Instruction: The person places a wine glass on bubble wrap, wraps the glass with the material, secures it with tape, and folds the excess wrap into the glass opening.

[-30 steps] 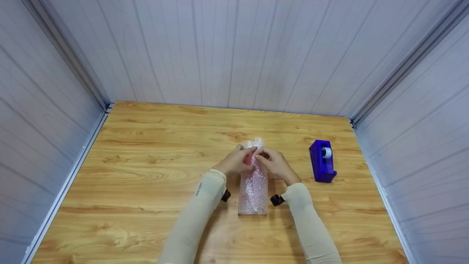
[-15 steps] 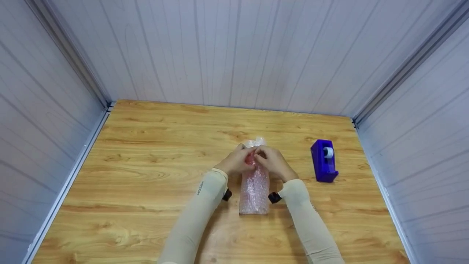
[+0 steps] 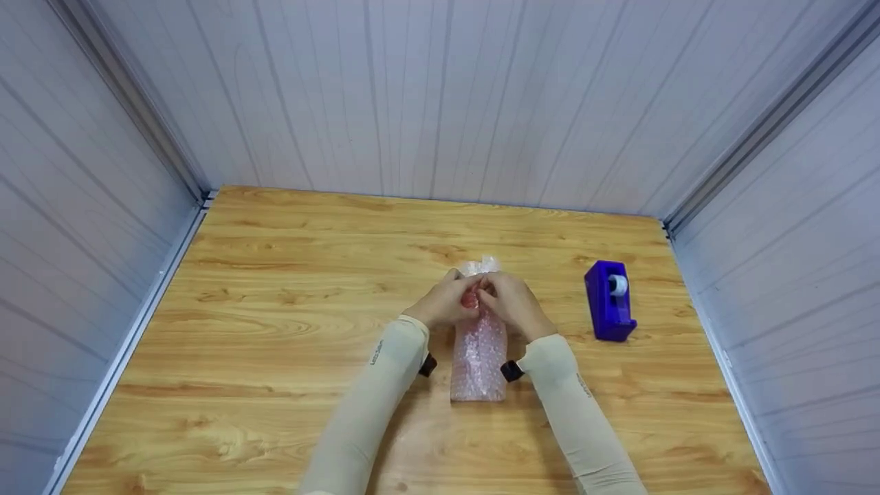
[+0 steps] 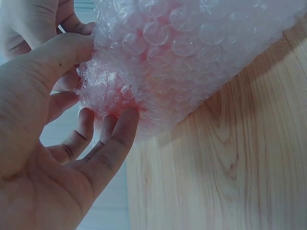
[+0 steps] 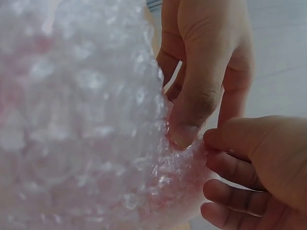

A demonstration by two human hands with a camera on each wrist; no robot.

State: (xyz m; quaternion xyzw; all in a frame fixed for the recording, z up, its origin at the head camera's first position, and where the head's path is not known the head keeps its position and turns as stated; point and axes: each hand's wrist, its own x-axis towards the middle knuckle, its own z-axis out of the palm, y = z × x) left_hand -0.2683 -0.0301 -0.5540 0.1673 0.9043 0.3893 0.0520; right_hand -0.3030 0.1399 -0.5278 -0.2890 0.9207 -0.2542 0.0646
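A long bundle in bubble wrap (image 3: pixel 479 364), with something pinkish-red showing through, lies on the wooden table in the head view. My left hand (image 3: pixel 443 302) grips the wrap near its far end, thumb and fingers curled about the gathered plastic. Close against it, my right hand (image 3: pixel 517 302) pinches the wrap between thumb and forefinger. In the left wrist view the left fingertips (image 4: pixel 125 120) press the crumpled end of the wrap (image 4: pixel 192 48). The right wrist view has the right fingers (image 5: pixel 235 167) right beside the left thumb (image 5: pixel 192 115). The wrapped object itself is mostly hidden.
A blue tape dispenser (image 3: pixel 610 302) with a white roll stands on the table (image 3: pixel 289 309) to the right of the hands. Pale panel walls (image 3: pixel 412 103) rise behind the table and on both sides.
The right hand has shifted slightly left and closer to the left hand, its fingertips now near the left thumb. The bundle keeps about the same place.
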